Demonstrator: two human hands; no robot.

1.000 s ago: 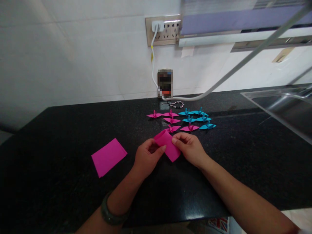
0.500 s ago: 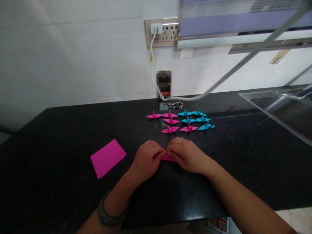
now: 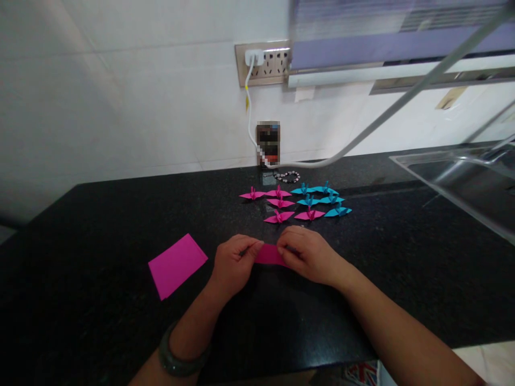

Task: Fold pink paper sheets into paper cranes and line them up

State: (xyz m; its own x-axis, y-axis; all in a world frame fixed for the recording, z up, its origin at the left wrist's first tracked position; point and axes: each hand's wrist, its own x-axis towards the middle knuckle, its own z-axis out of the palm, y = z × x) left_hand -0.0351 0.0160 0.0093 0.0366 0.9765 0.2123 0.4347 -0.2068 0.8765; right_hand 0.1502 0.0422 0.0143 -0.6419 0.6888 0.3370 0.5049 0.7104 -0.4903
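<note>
A folded pink paper (image 3: pixel 269 254) lies on the black countertop (image 3: pixel 100 225) between my two hands. My left hand (image 3: pixel 233 264) pinches its left end with curled fingers; a dark bangle sits on that wrist. On the paper's right end my right hand (image 3: pixel 306 255) presses down, fingers closed over it. Just beyond the hands stand several pink paper cranes (image 3: pixel 278 205) and several blue paper cranes (image 3: pixel 324 198) in rows.
A flat pink paper sheet (image 3: pixel 177 265) lies to the left of my hands. At the back wall stand a small device (image 3: pixel 268 143), a bead bracelet (image 3: pixel 287 176), and a white cable (image 3: pixel 250 107) plugged into the socket strip (image 3: pixel 262 63). A steel sink (image 3: pixel 462 182) is at right.
The pink paper, held up and partly unfolded a second ago, has been folded and pressed flat on the counter. My hands then slid apart a little along the fold.
</note>
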